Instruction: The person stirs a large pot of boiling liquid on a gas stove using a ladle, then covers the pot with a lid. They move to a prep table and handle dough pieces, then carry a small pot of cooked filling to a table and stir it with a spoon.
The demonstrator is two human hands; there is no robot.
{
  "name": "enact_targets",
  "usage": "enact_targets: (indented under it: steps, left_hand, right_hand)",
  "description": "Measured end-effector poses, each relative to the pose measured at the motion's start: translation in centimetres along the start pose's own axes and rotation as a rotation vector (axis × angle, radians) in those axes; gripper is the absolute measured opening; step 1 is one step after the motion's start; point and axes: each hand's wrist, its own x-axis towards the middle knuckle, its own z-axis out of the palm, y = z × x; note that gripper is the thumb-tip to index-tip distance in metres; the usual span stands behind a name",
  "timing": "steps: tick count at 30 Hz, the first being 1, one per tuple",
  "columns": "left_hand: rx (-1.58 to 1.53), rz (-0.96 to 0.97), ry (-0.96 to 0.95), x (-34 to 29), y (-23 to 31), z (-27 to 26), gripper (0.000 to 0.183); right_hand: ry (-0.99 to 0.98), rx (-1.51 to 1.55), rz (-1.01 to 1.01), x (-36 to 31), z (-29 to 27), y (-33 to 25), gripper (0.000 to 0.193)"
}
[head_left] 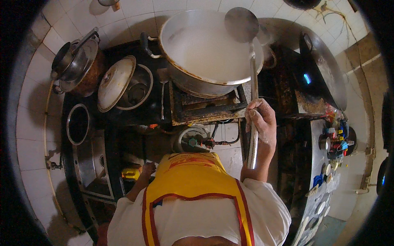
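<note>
My right hand (262, 119) is closed round the metal handle of a long ladle (242, 25). Its round dark head is raised over the right rim of a large aluminium pot (205, 85). Pale, cloudy liquid (201, 47) fills much of the pot, with a steamy haze over it. Whitish residue coats the fingers and wrist of this hand. Down at my left side, my left hand (148, 168) hangs beside a yellow object (131, 174) that I cannot make out. Its fingers are small and dim in the shadow, so their grip is unclear.
Left of the big pot are a smaller pot with a tilted lid (117, 84), a spatula (163, 84) and a stacked pot (82, 78). A large wok (328, 69) stands at right near a blue flame (307, 78). Bottles crowd the right counter (314, 164); a sink (92, 164) is left.
</note>
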Motion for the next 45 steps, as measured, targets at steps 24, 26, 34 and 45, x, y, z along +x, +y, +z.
enact_targets:
  steps: [24, 26, 34, 45]
  left_hand:
    - [-0.018, 0.175, -0.221, 7.9, -5.9, -1.6, 0.017]
    - [-0.049, 0.185, -0.275, 8.0, -6.6, -1.8, 0.018]
    - [0.0, 0.152, -0.121, 4.5, -5.3, -2.4, 0.019]
    - [0.114, 0.21, -0.009, 5.6, -6.2, -1.0, 0.028]
  right_hand:
    - [0.034, -0.564, 0.165, 2.2, -1.0, -6.4, 0.008]
    - [0.018, -0.502, 0.134, 2.5, -1.4, -6.8, 0.009]
    - [-0.171, -0.637, 0.007, 4.2, -2.7, -7.8, 0.016]
    - [-0.255, -0.929, 0.361, 12.1, -4.1, -6.8, 0.027]
